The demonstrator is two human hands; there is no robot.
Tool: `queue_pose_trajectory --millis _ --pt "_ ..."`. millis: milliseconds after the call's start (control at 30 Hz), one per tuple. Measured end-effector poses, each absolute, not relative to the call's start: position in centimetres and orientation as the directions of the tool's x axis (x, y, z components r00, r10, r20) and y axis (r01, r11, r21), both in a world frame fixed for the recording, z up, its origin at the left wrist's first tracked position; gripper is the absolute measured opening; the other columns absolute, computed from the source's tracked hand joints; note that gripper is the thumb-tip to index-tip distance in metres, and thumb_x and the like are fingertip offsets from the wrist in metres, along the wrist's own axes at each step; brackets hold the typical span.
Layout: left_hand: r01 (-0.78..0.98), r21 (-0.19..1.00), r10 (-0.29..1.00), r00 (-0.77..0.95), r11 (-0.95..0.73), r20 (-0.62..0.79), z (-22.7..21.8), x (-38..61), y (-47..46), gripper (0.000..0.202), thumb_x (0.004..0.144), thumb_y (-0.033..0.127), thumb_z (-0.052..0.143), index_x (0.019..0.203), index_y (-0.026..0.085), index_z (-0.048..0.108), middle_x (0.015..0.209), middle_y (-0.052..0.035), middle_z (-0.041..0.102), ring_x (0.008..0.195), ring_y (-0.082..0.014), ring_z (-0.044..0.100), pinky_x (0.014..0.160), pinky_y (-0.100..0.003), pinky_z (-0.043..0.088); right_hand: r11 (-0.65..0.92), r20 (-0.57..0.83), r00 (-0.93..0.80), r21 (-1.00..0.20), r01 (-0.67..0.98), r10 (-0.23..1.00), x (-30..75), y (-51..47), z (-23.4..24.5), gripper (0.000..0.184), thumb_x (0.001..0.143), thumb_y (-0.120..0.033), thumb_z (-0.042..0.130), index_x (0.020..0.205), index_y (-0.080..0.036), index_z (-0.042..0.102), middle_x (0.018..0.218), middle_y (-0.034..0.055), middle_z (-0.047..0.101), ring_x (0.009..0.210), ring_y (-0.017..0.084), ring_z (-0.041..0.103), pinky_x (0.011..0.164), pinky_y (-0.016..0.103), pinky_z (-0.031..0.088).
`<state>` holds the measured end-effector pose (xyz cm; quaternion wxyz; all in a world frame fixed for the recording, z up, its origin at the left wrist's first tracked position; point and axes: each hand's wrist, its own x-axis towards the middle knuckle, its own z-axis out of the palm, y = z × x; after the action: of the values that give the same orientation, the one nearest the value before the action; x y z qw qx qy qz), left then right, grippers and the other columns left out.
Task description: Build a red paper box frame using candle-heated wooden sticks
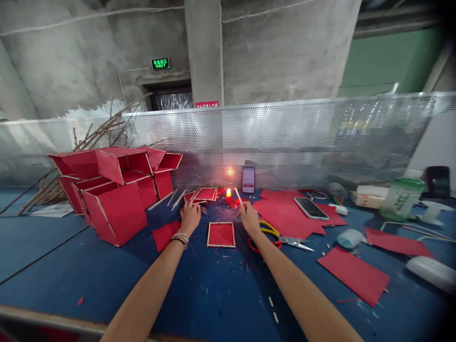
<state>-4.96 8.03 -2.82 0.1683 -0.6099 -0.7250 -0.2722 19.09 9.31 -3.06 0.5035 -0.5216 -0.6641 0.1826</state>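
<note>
My right hand [248, 218] is closed around a thin white stick [238, 196], whose tip points toward a small lit candle [228, 194] standing in red wax. My left hand [190, 214] rests on the blue table near loose sticks [174, 198] and a red framed panel [204, 194]; its fingers are curled and what they hold, if anything, is hidden. A beaded bracelet sits on that wrist. Between my hands lies a red square panel with a stick frame [221, 234].
A stack of red paper boxes [114, 190] stands at left. Red paper sheets [285, 211], yellow-handled scissors [281, 235], a phone [311, 208], a propped phone [248, 179], a tape roll [349, 238] and a green bottle [401, 198] lie right. A perforated metal screen [285, 137] backs the table.
</note>
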Motion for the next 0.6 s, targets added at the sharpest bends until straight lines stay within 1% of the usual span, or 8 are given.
queue_pose_trajectory --millis 67,133,300,400,467,500,533,600 --pt "0.975 0.19 0.783 -0.208 0.116 0.587 -2.8 -5.2 8.0 0.042 0.091 0.03 0.027 0.104 0.018 0.066 0.138 -0.0083 0.044 0.126 -0.0269 0.036 0.097 -0.048 0.038 0.393 0.481 0.048 -0.765 0.51 0.876 19.1 9.3 -3.1 0.02 0.086 -0.026 0.035 0.094 -0.019 0.052 0.063 -0.001 0.065 0.066 0.015 0.062 0.062 0.023 0.036" --pt "0.978 0.177 0.793 -0.195 0.112 0.577 -3.0 -5.2 7.9 0.042 0.089 0.031 0.03 0.11 0.017 0.063 0.141 -0.0094 0.04 0.128 -0.028 0.034 0.098 -0.048 0.038 0.392 0.481 0.046 -0.764 0.513 0.876 19.1 9.3 -3.0 0.021 0.086 -0.026 0.035 0.094 -0.019 0.052 0.063 -0.0009 0.065 0.067 0.016 0.062 0.062 0.023 0.037" --pt "0.963 0.236 0.876 -0.223 0.13 0.428 -3.9 -5.4 8.0 0.055 0.088 0.039 0.033 0.135 0.013 0.042 0.151 -0.0142 0.017 0.136 -0.0323 0.019 0.101 -0.05 0.034 0.389 0.479 0.047 -0.763 0.515 0.877 19.1 9.0 -2.9 0.021 0.086 -0.025 0.035 0.094 -0.019 0.053 0.064 -0.0008 0.066 0.066 0.016 0.062 0.062 0.023 0.037" --pt "0.947 0.26 0.886 -0.276 0.186 0.373 -3.5 -6.3 7.9 0.058 0.087 0.045 0.034 0.138 0.018 0.038 0.153 -0.0135 0.008 0.138 -0.035 0.009 0.103 -0.056 0.026 0.378 0.467 0.043 -0.763 0.524 0.883 19.1 8.9 -2.8 0.021 0.086 -0.024 0.035 0.094 -0.018 0.054 0.064 -0.0002 0.066 0.066 0.016 0.062 0.062 0.023 0.038" --pt "0.949 0.248 0.904 -0.271 0.194 0.33 -2.4 -7.1 7.6 0.05 0.087 0.045 0.035 0.129 0.023 0.05 0.153 -0.0105 0.012 0.139 -0.035 0.009 0.103 -0.058 0.023 0.375 0.463 0.04 -0.762 0.528 0.885 19.1 8.9 -2.8 0.021 0.086 -0.024 0.035 0.094 -0.018 0.054 0.065 0.0001 0.066 0.066 0.016 0.062 0.062 0.023 0.038" --pt "0.947 0.249 0.912 -0.274 0.201 0.306 -1.7 -7.4 7.3 0.045 0.087 0.044 0.036 0.122 0.025 0.056 0.152 -0.0094 0.017 0.138 -0.0349 0.012 0.103 -0.057 0.024 0.375 0.464 0.04 -0.762 0.528 0.885 19.1 8.9 -2.7 0.021 0.086 -0.023 0.035 0.093 -0.018 0.054 0.065 0.0001 0.066 0.066 0.016 0.062 0.062 0.023 0.038" --pt "0.947 0.25 0.923 -0.27 0.202 0.276 -0.9 -7.6 7.1 0.041 0.086 0.042 0.038 0.115 0.025 0.061 0.15 -0.0101 0.024 0.136 -0.0348 0.02 0.102 -0.054 0.027 0.377 0.465 0.041 -0.762 0.526 0.884 19.1 8.9 -2.7 0.021 0.086 -0.023 0.035 0.093 -0.018 0.054 0.064 0.0 0.066 0.066 0.016 0.062 0.062 0.023 0.038" --pt "0.953 0.261 0.946 -0.218 0.154 0.238 0.5 -7.6 6.4 0.034 0.085 0.035 0.039 0.102 0.022 0.066 0.134 -0.0126 0.048 0.123 -0.0286 0.043 0.097 -0.041 0.037 0.378 0.467 0.048 -0.767 0.518 0.883 19.1 8.9 -2.7 0.02 0.086 -0.024 0.036 0.093 -0.018 0.053 0.064 0.0 0.066 0.066 0.016 0.062 0.062 0.023 0.038"
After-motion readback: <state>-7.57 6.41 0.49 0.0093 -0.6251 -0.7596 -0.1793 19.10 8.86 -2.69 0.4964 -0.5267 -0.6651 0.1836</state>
